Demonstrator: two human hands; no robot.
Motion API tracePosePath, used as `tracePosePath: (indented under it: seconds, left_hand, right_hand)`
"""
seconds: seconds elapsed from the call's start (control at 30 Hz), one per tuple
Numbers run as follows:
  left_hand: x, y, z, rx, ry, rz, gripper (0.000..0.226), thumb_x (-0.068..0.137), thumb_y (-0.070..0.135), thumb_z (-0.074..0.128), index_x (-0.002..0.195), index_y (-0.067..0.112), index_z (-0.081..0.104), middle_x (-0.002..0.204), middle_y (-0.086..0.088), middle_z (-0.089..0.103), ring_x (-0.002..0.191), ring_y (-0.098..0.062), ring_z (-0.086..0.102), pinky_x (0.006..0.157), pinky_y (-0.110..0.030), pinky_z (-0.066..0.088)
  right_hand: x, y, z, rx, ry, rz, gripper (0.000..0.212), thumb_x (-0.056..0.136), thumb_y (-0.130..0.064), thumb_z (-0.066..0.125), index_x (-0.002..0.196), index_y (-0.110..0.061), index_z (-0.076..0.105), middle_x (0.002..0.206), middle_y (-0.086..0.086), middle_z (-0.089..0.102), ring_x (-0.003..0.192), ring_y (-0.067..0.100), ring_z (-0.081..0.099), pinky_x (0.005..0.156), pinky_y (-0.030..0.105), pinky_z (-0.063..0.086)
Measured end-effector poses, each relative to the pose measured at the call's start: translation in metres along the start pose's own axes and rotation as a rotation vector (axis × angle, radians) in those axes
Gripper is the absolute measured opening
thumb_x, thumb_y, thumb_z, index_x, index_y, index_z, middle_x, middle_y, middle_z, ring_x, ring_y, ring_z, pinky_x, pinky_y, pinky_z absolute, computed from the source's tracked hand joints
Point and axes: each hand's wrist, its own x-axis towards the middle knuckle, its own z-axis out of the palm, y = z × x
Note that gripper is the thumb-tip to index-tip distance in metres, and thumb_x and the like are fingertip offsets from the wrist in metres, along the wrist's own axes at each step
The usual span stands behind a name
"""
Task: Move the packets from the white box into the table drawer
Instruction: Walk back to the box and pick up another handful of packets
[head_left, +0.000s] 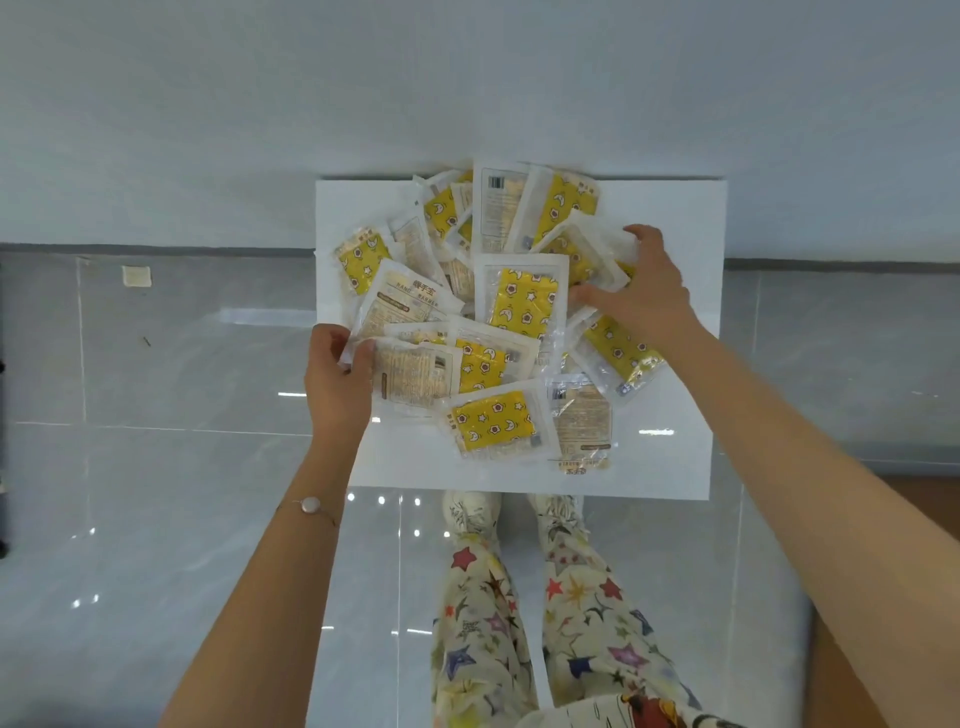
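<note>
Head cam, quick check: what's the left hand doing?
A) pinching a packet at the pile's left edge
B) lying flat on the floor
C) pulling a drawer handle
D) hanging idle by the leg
A: the left hand has its thumb and fingers closed on a packet at the left edge of the pile on the white box.

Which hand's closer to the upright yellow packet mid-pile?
Right. The right hand grips packets right of the yellow packet; the left hand pinches others farther off, lower left.

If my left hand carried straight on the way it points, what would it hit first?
Probably the print-side packet just beyond the left hand, in the white box; heights in the pile are unclear.
</note>
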Motion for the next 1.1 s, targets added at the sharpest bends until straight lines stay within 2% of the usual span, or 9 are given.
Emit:
tracePosePath:
  seconds: [0.07,0.17,0.3,0.43,0.57,0.7,0.83,0.93,1.1]
  left_hand:
    - [0.0,-0.003,-0.003,-0.039,0.02,-0.033,0.007,0.097,0.022,0.048,0.101,0.019,0.043,0.09,0.004,0.056,0.07,-0.001,0.053,0.054,-0.01,0.04]
    - [0.001,-0.007,-0.006,-0.126,0.05,-0.09,0.003,0.1,0.021,0.042,0.101,0.019,0.041,0.096,0.0,0.056,0.074,-0.005,0.054,0.06,-0.02,0.043]
    - [0.004,-0.012,-0.012,-0.247,0.047,-0.211,0.01,0.099,0.025,0.046,0.107,0.019,0.045,0.099,0.005,0.056,0.085,-0.009,0.057,0.064,-0.018,0.044]
    - [0.005,-0.011,-0.019,-0.298,-0.123,-0.274,0.052,0.08,0.025,0.078,0.123,0.015,0.049,0.11,0.004,0.063,0.092,-0.009,0.066,0.07,-0.024,0.055]
    - [0.003,-0.007,-0.024,-0.398,-0.175,-0.316,0.034,0.08,0.018,0.077,0.108,0.016,0.058,0.104,0.0,0.069,0.094,-0.021,0.069,0.071,-0.031,0.056]
    - [0.0,-0.003,-0.04,-0.486,-0.216,-0.346,0.031,0.083,0.017,0.074,0.11,0.014,0.057,0.111,-0.007,0.069,0.096,-0.025,0.069,0.078,-0.041,0.058]
    - [-0.012,0.007,-0.06,-0.503,-0.115,-0.321,0.027,0.083,0.018,0.074,0.103,0.015,0.057,0.103,-0.006,0.07,0.089,-0.025,0.069,0.067,-0.033,0.057]
    - [-0.026,0.02,-0.082,-0.553,-0.011,-0.305,0.024,0.082,0.022,0.075,0.097,0.023,0.056,0.095,0.002,0.068,0.084,-0.02,0.068,0.056,-0.022,0.052]
    - [-0.065,0.056,-0.134,-0.671,0.021,-0.298,0.058,0.083,0.02,0.075,0.131,0.017,0.042,0.113,-0.003,0.064,0.095,-0.02,0.067,0.078,-0.036,0.056]
  right_hand:
    - [0.0,0.004,-0.004,0.117,-0.035,-0.003,0.068,0.073,-0.045,0.077,0.127,-0.02,0.044,0.115,-0.002,0.058,0.105,0.022,0.057,0.093,0.043,0.045]
    - [-0.002,0.01,-0.011,0.28,0.022,-0.027,0.033,0.079,-0.03,0.075,0.101,-0.02,0.053,0.093,-0.005,0.058,0.083,0.013,0.056,0.076,0.03,0.044]
    - [-0.004,0.021,-0.025,0.493,0.16,-0.007,0.016,0.085,-0.015,0.068,0.087,-0.019,0.053,0.078,-0.009,0.053,0.072,0.007,0.051,0.07,0.023,0.044]
    - [-0.009,0.03,-0.041,0.657,0.259,0.024,0.019,0.086,-0.013,0.064,0.083,-0.028,0.053,0.083,-0.005,0.056,0.084,0.016,0.055,0.076,0.034,0.047]
    - [-0.017,0.032,-0.054,0.723,0.323,-0.007,0.017,0.089,-0.011,0.058,0.087,-0.026,0.052,0.092,0.002,0.059,0.09,0.019,0.058,0.087,0.045,0.051]
    - [-0.029,0.028,-0.064,0.876,0.339,0.083,0.021,0.091,-0.007,0.056,0.1,-0.026,0.056,0.093,-0.007,0.066,0.085,0.009,0.068,0.079,0.036,0.057]
    - [-0.058,0.012,-0.07,0.922,0.233,0.13,0.023,0.093,-0.01,0.057,0.108,-0.027,0.055,0.105,-0.004,0.065,0.095,0.014,0.067,0.068,0.031,0.058]
    - [-0.086,-0.011,-0.071,0.917,0.106,0.115,0.023,0.094,-0.01,0.057,0.112,-0.024,0.054,0.11,0.001,0.064,0.099,0.021,0.066,0.074,0.039,0.059]
    - [-0.143,-0.07,-0.08,0.786,-0.058,0.025,0.03,0.091,-0.009,0.061,0.114,-0.026,0.052,0.112,0.007,0.064,0.102,0.029,0.066,0.082,0.048,0.057]
